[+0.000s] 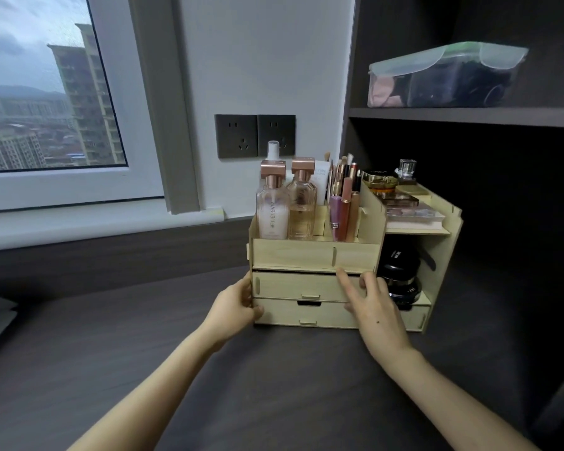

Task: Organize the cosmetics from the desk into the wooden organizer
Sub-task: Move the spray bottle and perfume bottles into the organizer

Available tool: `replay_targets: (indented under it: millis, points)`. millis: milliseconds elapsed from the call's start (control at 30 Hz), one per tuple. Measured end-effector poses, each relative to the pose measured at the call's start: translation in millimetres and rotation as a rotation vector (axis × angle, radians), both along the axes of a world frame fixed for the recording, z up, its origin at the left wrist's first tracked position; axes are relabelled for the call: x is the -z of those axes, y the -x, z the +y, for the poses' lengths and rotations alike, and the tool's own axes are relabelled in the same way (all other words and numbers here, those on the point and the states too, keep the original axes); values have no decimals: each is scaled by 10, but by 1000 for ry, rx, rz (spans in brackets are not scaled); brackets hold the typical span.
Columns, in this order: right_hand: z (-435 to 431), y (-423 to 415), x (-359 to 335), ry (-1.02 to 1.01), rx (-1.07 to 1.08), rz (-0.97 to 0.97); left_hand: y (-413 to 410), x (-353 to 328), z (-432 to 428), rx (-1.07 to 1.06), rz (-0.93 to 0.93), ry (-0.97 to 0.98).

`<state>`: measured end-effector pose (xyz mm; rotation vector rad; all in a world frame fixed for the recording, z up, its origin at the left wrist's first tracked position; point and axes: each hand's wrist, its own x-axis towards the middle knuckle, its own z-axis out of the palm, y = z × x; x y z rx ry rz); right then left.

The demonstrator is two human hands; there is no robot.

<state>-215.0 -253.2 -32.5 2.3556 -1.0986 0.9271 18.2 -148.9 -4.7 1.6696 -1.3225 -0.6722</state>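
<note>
Down close, two bare arms reached out over the dark desk [274, 385]. The left hand [238, 304] held the front left corner of the wooden organizer [293, 255], with its fingers curled round the edge. The right hand [375, 307] was loose and held nothing; its pointing finger lay straight, with the tip at the top edge of the upper drawer [300, 286]. The lower drawer [306, 315] sat just under it. The organizer stood on the desk near the wall. Two tall clear bottles [272, 209] with pink caps stood in its top left part, and lip tubes [342, 209] stood beside them. Black round jars [399, 275] sat in the open space on the right, with flat makeup cases [411, 213] on the shelf above. Behind were dark wall sockets [254, 135], a window [46, 92] and a plastic box [443, 76] up on a shelf
</note>
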Motion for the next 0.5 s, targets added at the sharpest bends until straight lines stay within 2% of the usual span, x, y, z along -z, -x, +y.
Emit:
replay_targets:
  millis: [267, 500]
  points:
    - [-320, 121, -71, -61, 0, -28, 216, 3, -108, 50, -111, 6]
    - [-587, 249, -108, -128, -59, -53, 300, 46, -260, 81, -134, -61]
